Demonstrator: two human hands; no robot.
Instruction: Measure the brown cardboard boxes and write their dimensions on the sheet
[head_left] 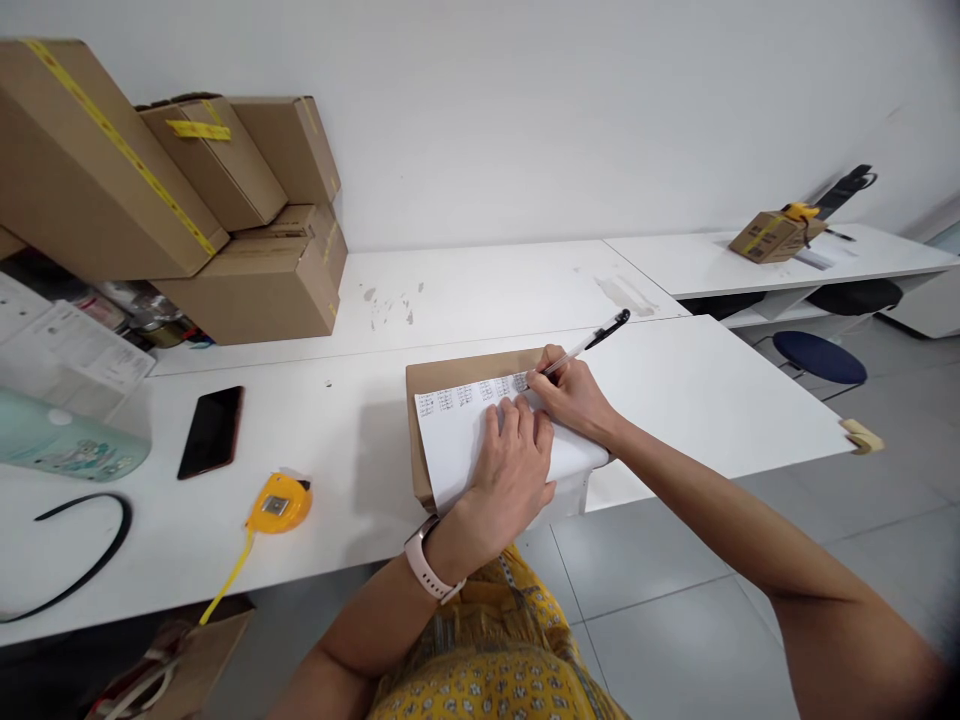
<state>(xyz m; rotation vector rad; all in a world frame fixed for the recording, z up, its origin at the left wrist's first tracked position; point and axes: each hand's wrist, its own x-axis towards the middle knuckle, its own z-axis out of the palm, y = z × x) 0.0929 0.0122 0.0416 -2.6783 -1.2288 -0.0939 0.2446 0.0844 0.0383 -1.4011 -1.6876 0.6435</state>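
Observation:
A white sheet of paper [457, 445] with rows of small handwritten marks lies on a flat brown cardboard box [442, 375] on the white table [675, 390]. My left hand [510, 465] rests flat on the sheet with fingers stretched out, pinning it; a pale watch [427, 565] sits on that wrist. My right hand [574, 395] is closed around a black-capped pen [592, 343], its tip touching the paper at the end of the top written row.
A black phone [211, 430], a yellow tape measure [279, 502] with tape hanging off the edge, and a black strap [82, 560] lie to the left. Stacked cardboard boxes [187, 200] stand at back left. A blue stool [817, 356] and another box [772, 236] are at right.

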